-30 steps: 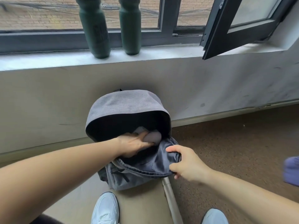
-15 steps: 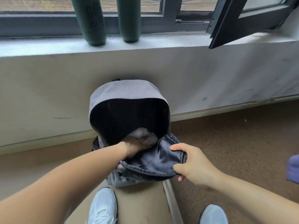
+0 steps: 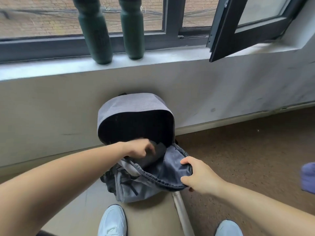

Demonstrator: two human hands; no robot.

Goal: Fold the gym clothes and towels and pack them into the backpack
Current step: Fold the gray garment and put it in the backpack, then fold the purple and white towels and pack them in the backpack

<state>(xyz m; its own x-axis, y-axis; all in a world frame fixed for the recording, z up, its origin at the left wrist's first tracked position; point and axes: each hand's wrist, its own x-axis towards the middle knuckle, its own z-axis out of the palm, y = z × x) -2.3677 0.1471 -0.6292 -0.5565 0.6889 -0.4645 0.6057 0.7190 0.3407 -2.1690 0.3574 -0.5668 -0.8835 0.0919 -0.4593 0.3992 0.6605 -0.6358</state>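
- The left hand (image 3: 136,149) is seen reaching into the mouth of the backpack (image 3: 134,103) from its left side. Its fingers are curled downward, close together, over a dark fold inside. Whether anything is gripped cannot be told, as the hand is blurred.
- A dark green bottle (image 3: 95,36) is stood on the windowsill (image 3: 51,68), above and left of the backpack, and a second bottle (image 3: 132,31) is stood almost straight above the backpack.
- The backpack is stood on the floor against the wall under the windowsill, with its main compartment unzipped and its front flap folded down toward the person.
- A white cloth (image 3: 127,166) is tucked inside the backpack, at the left edge of its opening.
- A white shoe (image 3: 113,222) is seen just in front of the backpack.
- The right hand (image 3: 202,176) is clamped on the right rim of the backpack's front flap, thumb on the lining and fingers curled beneath.
- An open window sash (image 3: 247,31) is seen above and right of the backpack.
- A purple object (image 3: 308,176), blurred and cut off, is seen well to the right of the backpack.
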